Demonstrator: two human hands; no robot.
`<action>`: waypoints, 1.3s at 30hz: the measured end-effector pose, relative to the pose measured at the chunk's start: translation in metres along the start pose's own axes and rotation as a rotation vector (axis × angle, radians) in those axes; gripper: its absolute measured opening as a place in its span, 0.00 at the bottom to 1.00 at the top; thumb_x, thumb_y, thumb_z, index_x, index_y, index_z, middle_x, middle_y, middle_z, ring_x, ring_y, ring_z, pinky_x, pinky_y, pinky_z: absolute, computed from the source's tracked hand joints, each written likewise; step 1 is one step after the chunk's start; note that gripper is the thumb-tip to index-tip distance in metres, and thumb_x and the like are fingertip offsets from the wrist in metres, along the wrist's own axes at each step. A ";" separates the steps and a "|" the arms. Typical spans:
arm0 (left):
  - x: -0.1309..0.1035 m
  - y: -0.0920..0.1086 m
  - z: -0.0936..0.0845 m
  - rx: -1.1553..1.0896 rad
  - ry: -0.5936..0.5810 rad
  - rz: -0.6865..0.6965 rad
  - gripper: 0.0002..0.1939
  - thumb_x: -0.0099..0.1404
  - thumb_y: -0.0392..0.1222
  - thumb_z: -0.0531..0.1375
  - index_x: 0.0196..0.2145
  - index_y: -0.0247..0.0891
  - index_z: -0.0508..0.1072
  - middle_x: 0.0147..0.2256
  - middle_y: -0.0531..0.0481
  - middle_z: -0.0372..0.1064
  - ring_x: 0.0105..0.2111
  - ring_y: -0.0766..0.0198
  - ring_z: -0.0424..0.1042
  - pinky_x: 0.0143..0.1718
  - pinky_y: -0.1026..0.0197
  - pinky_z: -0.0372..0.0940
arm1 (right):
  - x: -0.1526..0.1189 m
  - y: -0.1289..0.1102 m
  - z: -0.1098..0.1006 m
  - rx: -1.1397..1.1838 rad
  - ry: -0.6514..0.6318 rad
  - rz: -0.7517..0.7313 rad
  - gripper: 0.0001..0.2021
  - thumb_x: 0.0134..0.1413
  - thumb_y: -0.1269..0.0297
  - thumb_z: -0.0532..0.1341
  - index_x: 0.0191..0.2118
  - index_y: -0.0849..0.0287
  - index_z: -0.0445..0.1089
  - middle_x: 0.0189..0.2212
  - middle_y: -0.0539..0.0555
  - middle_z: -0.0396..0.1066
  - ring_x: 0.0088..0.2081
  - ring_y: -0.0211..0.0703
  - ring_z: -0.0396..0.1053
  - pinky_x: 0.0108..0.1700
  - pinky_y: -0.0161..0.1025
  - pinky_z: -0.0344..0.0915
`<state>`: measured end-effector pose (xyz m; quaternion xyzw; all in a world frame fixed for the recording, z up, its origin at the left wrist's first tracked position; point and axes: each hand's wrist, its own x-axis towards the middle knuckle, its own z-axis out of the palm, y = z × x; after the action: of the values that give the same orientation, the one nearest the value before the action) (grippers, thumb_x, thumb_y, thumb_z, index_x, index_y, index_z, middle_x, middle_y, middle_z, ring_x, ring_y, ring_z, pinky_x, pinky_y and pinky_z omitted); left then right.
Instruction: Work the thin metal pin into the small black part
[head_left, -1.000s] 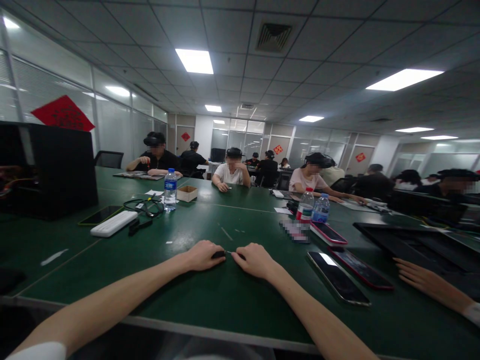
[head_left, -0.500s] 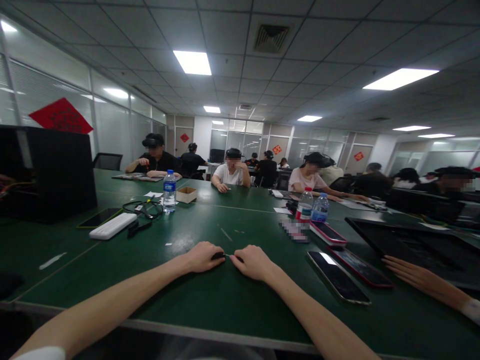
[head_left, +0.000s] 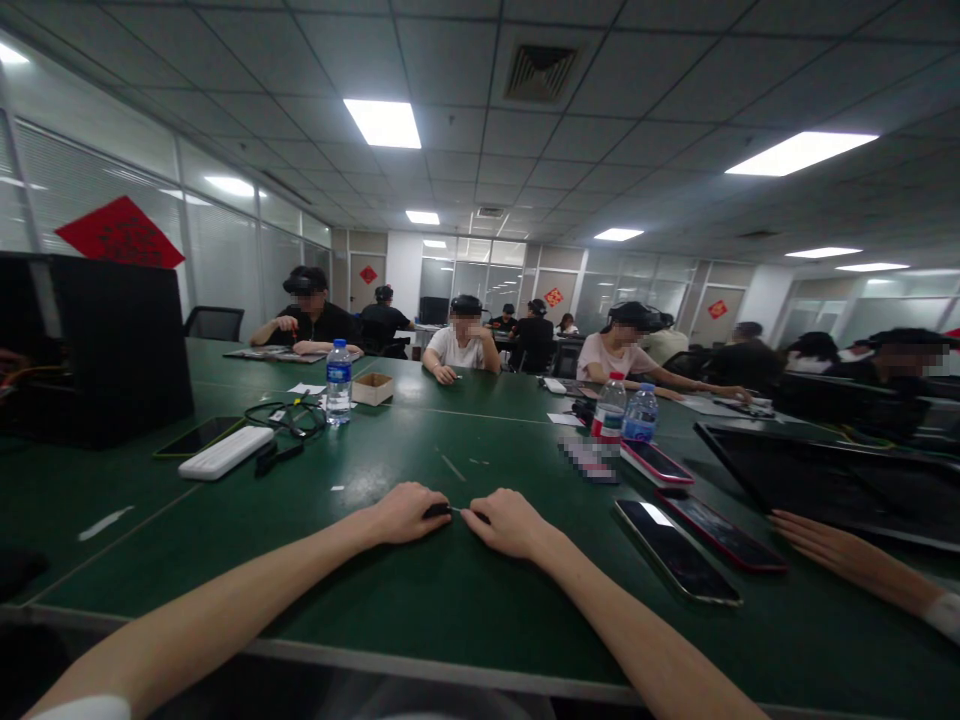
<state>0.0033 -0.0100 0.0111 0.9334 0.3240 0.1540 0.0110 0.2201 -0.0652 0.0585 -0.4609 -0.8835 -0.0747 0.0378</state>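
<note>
My left hand (head_left: 411, 513) rests on the green table (head_left: 405, 600), its fingers closed round a small black object (head_left: 437, 510). Facing it, my right hand (head_left: 510, 522) is closed as well, thumb and fingertips pinched together, with a dark bit showing under the fingers. A thin pale piece (head_left: 456, 511) bridges the narrow gap between both sets of fingertips. What kind of thing this is, and whether it is one piece or two, I cannot tell, since the fingers hide most of it.
Right of my hands lie a black phone (head_left: 675, 552) and a red-edged phone (head_left: 724, 535). Another person's hand (head_left: 847, 555) touches a large black panel (head_left: 825, 480). Bottles (head_left: 339, 385), a white power bank (head_left: 226, 453) and black cables (head_left: 289, 415) stand or lie farther off.
The large black panel at the right has tilted and shifted slightly under the other person's hand. My own hands keep almost the same place and grip.
</note>
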 end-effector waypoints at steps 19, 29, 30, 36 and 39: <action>0.001 -0.004 0.005 0.013 0.007 0.012 0.17 0.68 0.51 0.52 0.45 0.40 0.74 0.36 0.46 0.75 0.35 0.58 0.74 0.34 0.62 0.62 | 0.002 0.003 0.008 -0.062 -0.032 0.038 0.25 0.65 0.50 0.44 0.37 0.58 0.75 0.33 0.57 0.76 0.34 0.44 0.72 0.37 0.35 0.61; 0.000 -0.004 0.004 -0.017 0.008 0.002 0.17 0.68 0.50 0.52 0.46 0.41 0.73 0.37 0.46 0.75 0.36 0.57 0.74 0.34 0.62 0.62 | 0.005 0.001 0.013 -0.058 -0.010 0.031 0.26 0.65 0.50 0.44 0.35 0.58 0.75 0.32 0.57 0.76 0.33 0.43 0.73 0.37 0.35 0.62; 0.000 -0.004 0.004 -0.016 0.008 -0.002 0.17 0.68 0.50 0.52 0.46 0.41 0.73 0.37 0.46 0.75 0.36 0.57 0.74 0.34 0.62 0.62 | 0.005 0.001 0.013 -0.065 -0.006 0.032 0.26 0.65 0.50 0.44 0.35 0.59 0.75 0.31 0.57 0.76 0.32 0.43 0.73 0.36 0.35 0.62; 0.001 -0.006 0.008 -0.025 0.008 -0.012 0.17 0.68 0.51 0.52 0.46 0.40 0.73 0.37 0.46 0.75 0.35 0.58 0.74 0.35 0.62 0.62 | 0.005 -0.002 0.012 -0.094 -0.005 0.029 0.26 0.65 0.51 0.43 0.35 0.59 0.75 0.31 0.58 0.76 0.32 0.43 0.73 0.37 0.35 0.62; 0.002 -0.008 0.010 -0.028 0.009 -0.019 0.17 0.68 0.51 0.52 0.46 0.40 0.73 0.38 0.45 0.75 0.36 0.57 0.74 0.35 0.62 0.63 | 0.004 -0.003 0.011 -0.100 -0.006 0.022 0.26 0.66 0.51 0.43 0.35 0.60 0.75 0.31 0.58 0.76 0.32 0.43 0.73 0.36 0.35 0.62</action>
<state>0.0025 -0.0019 0.0009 0.9293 0.3308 0.1625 0.0244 0.2153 -0.0615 0.0483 -0.4721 -0.8737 -0.1170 0.0128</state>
